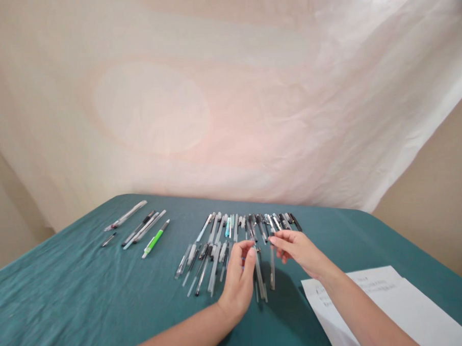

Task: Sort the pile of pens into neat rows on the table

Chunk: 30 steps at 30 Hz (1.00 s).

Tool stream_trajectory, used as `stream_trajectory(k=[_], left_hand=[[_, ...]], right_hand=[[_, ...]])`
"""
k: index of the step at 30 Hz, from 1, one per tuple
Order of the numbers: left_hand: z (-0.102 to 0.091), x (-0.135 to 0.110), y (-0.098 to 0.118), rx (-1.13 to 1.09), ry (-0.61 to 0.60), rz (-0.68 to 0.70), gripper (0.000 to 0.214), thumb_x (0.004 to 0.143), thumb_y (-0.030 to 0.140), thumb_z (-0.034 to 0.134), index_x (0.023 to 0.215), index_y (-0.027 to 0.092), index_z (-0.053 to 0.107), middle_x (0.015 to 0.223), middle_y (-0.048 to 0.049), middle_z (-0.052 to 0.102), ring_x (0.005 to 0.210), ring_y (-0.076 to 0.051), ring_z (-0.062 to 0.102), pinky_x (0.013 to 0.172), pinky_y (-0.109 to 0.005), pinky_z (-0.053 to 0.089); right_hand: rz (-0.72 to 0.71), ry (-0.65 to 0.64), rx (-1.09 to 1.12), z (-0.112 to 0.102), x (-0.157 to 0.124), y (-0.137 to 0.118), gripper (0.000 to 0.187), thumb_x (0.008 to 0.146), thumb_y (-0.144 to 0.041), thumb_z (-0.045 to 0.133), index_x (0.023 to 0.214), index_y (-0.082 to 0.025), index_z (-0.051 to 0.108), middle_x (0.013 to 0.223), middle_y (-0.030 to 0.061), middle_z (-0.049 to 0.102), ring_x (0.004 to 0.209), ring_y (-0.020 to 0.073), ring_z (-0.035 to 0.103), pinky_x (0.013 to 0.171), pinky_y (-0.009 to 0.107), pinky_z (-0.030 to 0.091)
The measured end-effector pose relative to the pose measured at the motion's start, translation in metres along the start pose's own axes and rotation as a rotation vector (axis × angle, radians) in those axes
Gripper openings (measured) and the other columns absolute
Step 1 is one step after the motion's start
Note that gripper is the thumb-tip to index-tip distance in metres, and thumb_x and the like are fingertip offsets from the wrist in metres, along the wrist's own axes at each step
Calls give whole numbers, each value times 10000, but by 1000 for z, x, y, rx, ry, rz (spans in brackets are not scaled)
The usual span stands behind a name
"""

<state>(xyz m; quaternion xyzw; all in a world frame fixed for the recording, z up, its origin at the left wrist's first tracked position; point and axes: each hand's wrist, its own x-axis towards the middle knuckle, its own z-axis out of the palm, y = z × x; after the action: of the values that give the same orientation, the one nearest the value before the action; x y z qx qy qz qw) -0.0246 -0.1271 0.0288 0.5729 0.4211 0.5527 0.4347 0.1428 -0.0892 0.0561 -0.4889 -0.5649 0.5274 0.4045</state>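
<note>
My right hand (297,250) pinches the upper end of a clear-barrelled pen (272,270) between thumb and fingers. That pen points toward me, at the right end of the front row. My left hand (238,280) is just left of it, fingers curved and thumb apart from them, over the front row; part of that row is hidden behind it. Beside its thumb lie clear pens (260,276). More front-row pens (212,270), clear and black, spread out to the left. Behind both hands runs a back row of pens (235,226), mostly clear, white and black, a few light blue.
A green cloth (87,296) covers the table. On the left lie a bright green pen (156,241), several slim pens (144,229), a short dark piece (109,240) and a clear wrapped pen (126,215). White paper with writing (397,308) lies under my right forearm. A pale sheet (228,101) hangs behind.
</note>
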Motion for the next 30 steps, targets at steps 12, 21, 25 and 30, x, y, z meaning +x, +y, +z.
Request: stream_trajectory(k=[12, 21, 25, 30], left_hand=[[1, 0, -8, 5, 7, -22, 198, 838, 335, 398, 941, 185, 477, 873, -34, 522, 800, -139, 496, 730, -270, 393], [-45, 69, -4, 152, 80, 17, 238, 751, 207, 482, 982, 146, 476, 959, -61, 565, 817, -116, 533, 738, -240, 413], [-103, 112, -13, 517, 91, -58, 329, 753, 220, 477, 1061, 106, 488, 1002, -98, 599, 854, -124, 569, 760, -229, 425], [-190, 137, -21, 886, 211, -152, 398, 769, 221, 458, 1142, 82, 469, 1073, -118, 588, 957, -169, 548, 825, -257, 399]], right_hand=[[93, 61, -275, 6, 25, 64, 248, 697, -370, 576, 789, -142, 547, 518, -44, 533, 383, 88, 517, 298, 173, 413], [37, 74, -395, 6, 18, 64, 279, 756, -409, 491, 826, -149, 564, 597, -11, 562, 387, 96, 536, 290, 179, 415], [56, 60, -406, 7, 17, 63, 301, 768, -425, 468, 837, -146, 557, 599, -8, 544, 391, 100, 533, 290, 188, 418], [72, 80, -415, 8, 14, 50, 397, 790, -515, 387, 745, -152, 541, 588, -7, 527, 386, 100, 523, 306, 203, 426]])
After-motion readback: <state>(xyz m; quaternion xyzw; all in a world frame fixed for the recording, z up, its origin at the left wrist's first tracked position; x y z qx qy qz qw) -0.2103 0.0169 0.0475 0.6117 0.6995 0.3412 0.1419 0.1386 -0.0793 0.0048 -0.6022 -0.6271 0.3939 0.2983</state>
